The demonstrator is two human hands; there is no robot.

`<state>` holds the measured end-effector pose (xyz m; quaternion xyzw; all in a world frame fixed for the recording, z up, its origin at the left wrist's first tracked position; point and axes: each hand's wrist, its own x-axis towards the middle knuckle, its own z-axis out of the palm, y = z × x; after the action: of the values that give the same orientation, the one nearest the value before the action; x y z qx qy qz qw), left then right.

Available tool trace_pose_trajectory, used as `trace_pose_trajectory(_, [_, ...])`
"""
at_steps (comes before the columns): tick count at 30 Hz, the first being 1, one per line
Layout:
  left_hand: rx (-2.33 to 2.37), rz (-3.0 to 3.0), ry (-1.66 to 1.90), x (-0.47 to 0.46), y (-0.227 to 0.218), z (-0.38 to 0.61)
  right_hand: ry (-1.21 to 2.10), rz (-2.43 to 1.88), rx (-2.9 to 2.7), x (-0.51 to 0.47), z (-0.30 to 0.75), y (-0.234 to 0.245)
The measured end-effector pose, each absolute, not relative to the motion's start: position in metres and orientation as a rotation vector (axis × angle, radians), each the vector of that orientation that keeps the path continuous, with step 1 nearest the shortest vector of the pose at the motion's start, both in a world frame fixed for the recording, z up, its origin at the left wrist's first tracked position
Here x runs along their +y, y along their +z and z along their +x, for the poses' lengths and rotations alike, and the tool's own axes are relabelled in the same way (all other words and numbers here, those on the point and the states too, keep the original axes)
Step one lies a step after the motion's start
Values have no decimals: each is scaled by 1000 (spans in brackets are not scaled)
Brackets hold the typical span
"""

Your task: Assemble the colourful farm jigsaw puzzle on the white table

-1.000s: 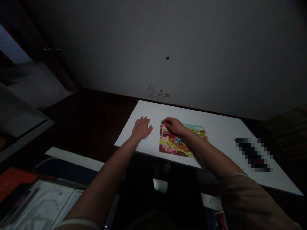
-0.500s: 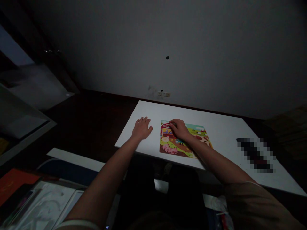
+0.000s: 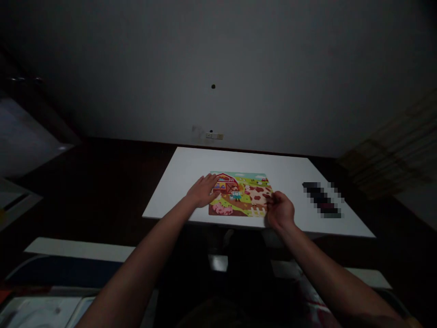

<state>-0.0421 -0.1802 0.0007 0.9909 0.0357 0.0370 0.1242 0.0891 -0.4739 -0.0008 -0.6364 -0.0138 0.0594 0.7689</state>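
A colourful farm picture puzzle (image 3: 241, 193) with a red barn, pigs and a cow lies flat near the front of a white table (image 3: 293, 171). My left hand (image 3: 202, 191) lies flat on the puzzle's left edge with its fingers stretched out. My right hand (image 3: 280, 210) sits at the puzzle's lower right corner, its fingers curled against the edge there. Whether those fingers pinch the board I cannot make out in the dim light.
A dark, blurred-out object (image 3: 321, 199) lies on the table's right part. The wall behind has a small socket plate (image 3: 214, 135). The floor to the left is dark. Pale boards (image 3: 78, 249) and papers (image 3: 41, 312) lie low at the left.
My right hand left the puzzle's upper left and went to its lower right corner. My left hand slid right from the bare table onto the puzzle's left edge. The view shifted right.
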Motion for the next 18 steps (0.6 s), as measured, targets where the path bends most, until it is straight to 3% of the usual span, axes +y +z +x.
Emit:
trace_pose_trajectory(10, [255, 2873, 99, -251, -12, 15, 147, -1000, 172, -495, 69, 10])
trace_pose_trajectory(18, [216, 2967, 80, -249, -13, 29, 181, -1017, 166, -526, 66, 26])
